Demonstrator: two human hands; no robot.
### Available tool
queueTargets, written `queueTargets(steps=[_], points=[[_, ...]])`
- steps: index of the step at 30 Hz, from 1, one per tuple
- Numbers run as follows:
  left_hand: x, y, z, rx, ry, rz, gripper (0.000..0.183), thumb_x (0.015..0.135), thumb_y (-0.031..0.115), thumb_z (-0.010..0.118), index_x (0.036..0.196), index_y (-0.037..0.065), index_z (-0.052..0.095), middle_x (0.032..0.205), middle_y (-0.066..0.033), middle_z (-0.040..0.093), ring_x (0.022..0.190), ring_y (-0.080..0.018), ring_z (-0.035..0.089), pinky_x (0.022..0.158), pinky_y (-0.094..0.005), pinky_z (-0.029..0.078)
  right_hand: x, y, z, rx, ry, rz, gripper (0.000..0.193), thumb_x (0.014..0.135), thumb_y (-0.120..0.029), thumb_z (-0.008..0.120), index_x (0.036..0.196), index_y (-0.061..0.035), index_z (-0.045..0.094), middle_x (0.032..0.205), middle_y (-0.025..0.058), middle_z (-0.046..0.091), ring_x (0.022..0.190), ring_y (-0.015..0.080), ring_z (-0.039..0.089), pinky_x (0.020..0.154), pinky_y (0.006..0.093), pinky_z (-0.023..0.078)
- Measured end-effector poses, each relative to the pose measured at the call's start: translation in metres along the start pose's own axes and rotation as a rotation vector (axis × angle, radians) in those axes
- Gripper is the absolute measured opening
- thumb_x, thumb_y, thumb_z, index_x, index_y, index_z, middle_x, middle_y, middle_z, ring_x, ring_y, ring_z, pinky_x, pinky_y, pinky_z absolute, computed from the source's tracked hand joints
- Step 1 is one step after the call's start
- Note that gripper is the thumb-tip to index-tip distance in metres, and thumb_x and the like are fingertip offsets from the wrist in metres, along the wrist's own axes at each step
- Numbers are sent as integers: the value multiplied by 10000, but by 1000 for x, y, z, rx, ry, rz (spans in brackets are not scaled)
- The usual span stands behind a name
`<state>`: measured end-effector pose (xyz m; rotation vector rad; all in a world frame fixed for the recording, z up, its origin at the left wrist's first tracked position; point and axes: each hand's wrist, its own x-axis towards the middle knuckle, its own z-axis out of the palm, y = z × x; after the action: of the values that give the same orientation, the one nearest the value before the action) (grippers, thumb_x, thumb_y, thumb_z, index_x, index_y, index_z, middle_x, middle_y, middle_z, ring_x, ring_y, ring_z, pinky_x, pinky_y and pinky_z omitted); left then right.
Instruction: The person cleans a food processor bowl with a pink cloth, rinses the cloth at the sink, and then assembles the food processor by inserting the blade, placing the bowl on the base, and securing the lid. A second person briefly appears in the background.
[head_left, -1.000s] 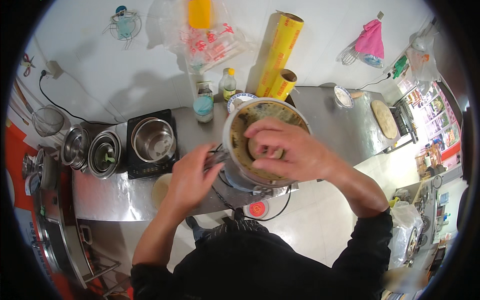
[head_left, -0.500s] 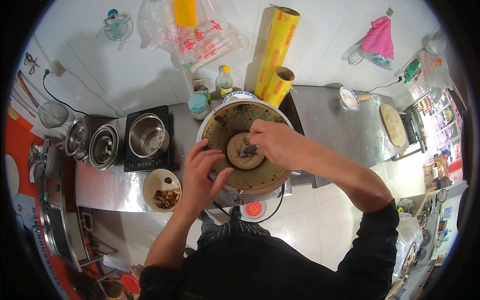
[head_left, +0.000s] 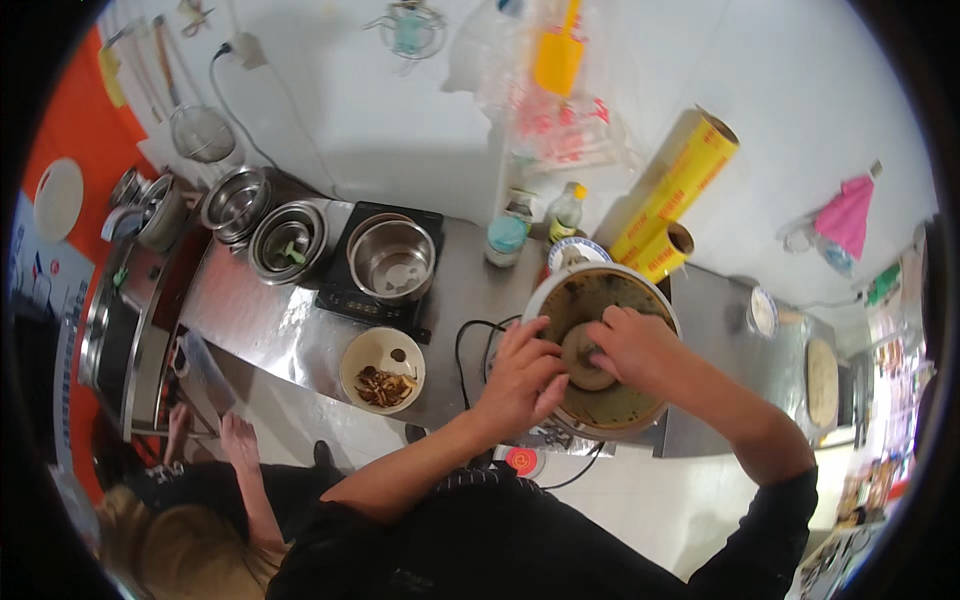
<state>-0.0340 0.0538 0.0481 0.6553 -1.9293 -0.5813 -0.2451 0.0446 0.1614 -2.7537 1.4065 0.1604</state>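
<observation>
A large round pot [head_left: 610, 412] with a pale rim and a brown, stained inside stands at the counter's front edge. In its middle sits a tan round disc [head_left: 577, 347]. My right hand [head_left: 640, 345] reaches into the pot with fingers closed over the disc's centre; what they grip is hidden. At the pot's left rim is my left hand [head_left: 522, 385], its fingers apart and holding nothing.
Left of the pot are a bowl of brown dried pieces [head_left: 383, 388], a steel pot [head_left: 393, 262] on a black cooktop [head_left: 340, 298], and nested steel bowls [head_left: 288, 243]. Yellow film rolls [head_left: 675, 190] lean behind. Another person's hand [head_left: 240, 442] shows at lower left.
The view has swung left, so the pot and counter sit farther right in the picture. Another person has come into view at lower left. My right fingers now cover the small metal piece at the disc's centre.
</observation>
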Motion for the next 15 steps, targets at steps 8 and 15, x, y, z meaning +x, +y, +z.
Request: queueTargets(steps=[8, 15], points=[[-2, -1, 2, -16, 39, -4, 122, 840, 118, 684, 947, 61, 668, 1088, -111, 637, 1318, -410, 480, 1117, -620, 301, 4, 4, 20, -175, -293, 31, 141, 824, -147, 640, 944, -93, 688, 947, 155, 665, 776, 312, 696, 682, 430, 578], [-4, 0, -1, -39, 30, -9, 117, 847, 176, 712, 912, 83, 682, 1088, -103, 632, 1334, -402, 465, 1131, -631, 275, 16, -7, -4, -392, -286, -389, 142, 841, -179, 647, 813, -90, 754, 851, 138, 716, 841, 293, 727, 684, 443, 575]])
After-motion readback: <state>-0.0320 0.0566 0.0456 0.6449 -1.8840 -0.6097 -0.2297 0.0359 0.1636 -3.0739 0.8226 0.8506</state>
